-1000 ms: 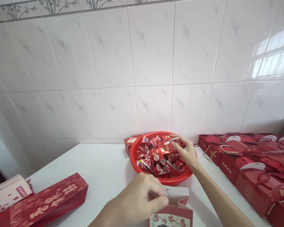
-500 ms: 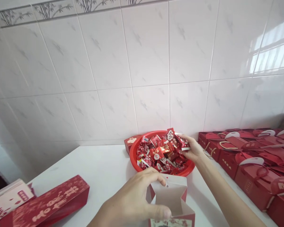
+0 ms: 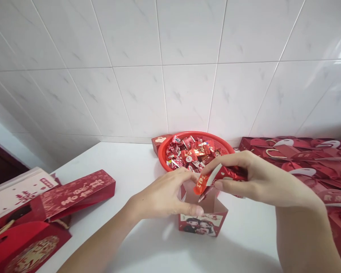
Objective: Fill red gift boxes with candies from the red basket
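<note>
A small red gift box (image 3: 202, 218) with a picture on its front stands open on the white table (image 3: 130, 167). My left hand (image 3: 165, 195) pinches the box's left rim between thumb and fingers. My right hand (image 3: 255, 178) holds several red wrapped candies (image 3: 213, 178) just above the box's mouth, fingers closed round them. Behind the box sits a red round basket (image 3: 226, 141) filled with more red wrapped candies (image 3: 190, 153).
Rows of closed red gift boxes (image 3: 298, 151) with handles fill the right side. A long red box (image 3: 74, 193), a pale flat packet (image 3: 14, 191) and a red bag (image 3: 22, 246) lie at left. A small red box (image 3: 159, 141) stands behind the basket by the tiled wall.
My right hand has lifted candies out of the basket and carried them toward me, over the open box. The view has tilted down; my left hand stays on the box's rim.
</note>
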Motion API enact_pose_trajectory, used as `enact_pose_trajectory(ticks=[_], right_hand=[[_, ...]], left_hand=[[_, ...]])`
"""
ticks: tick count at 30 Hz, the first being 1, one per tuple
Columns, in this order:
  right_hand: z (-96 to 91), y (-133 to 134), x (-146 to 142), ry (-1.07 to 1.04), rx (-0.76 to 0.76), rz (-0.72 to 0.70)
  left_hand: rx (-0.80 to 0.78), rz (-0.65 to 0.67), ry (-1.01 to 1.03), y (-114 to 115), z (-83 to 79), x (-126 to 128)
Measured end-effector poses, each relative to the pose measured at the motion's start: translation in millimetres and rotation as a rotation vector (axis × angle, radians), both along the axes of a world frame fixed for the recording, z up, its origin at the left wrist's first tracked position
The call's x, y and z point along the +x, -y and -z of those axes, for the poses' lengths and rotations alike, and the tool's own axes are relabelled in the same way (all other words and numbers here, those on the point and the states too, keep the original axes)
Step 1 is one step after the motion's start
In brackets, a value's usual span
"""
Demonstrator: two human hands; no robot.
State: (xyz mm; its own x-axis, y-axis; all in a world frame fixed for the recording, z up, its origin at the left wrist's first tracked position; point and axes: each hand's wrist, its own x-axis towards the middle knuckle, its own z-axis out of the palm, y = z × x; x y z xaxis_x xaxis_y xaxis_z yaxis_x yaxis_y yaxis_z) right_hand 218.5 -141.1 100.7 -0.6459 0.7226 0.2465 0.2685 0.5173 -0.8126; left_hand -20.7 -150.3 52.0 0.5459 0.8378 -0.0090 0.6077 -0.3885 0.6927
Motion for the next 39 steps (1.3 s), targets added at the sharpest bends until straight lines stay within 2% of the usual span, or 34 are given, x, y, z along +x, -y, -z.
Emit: enact_pose_trajectory(ticks=[3,8,14,19,26,34,39], right_hand=[[0.7,0,-4,0.068,0.067,-0.018],[-0.6,1,-3,0.151,0.093,-0.008],[3.8,-1,-14,0.014,0.133,0.049],[9.5,-2,-23,0.087,0.137,0.016],[7.8,6,-20,-0.050,0.175,0.152],[6.7,21,-15,-0.157,0.075,0.127],[4.7,19,-15,-0.102,0.163,0.063]], left_hand=[[-0.002,-0.013,-0.022,0,-0.3,0],[0.010,-0.002,-0.021,1,-1.8,0],[0.009,-0.015,-0.016,2,-0.4,0],[0.056,0.046,0.029,1,2.1,0],[0.093,0.038,-0.061,14,-4.6,2],[0.092,0.116,-0.085,20,-10.8,8],[0.133,0.118,-0.102,19,-10.6,7]])
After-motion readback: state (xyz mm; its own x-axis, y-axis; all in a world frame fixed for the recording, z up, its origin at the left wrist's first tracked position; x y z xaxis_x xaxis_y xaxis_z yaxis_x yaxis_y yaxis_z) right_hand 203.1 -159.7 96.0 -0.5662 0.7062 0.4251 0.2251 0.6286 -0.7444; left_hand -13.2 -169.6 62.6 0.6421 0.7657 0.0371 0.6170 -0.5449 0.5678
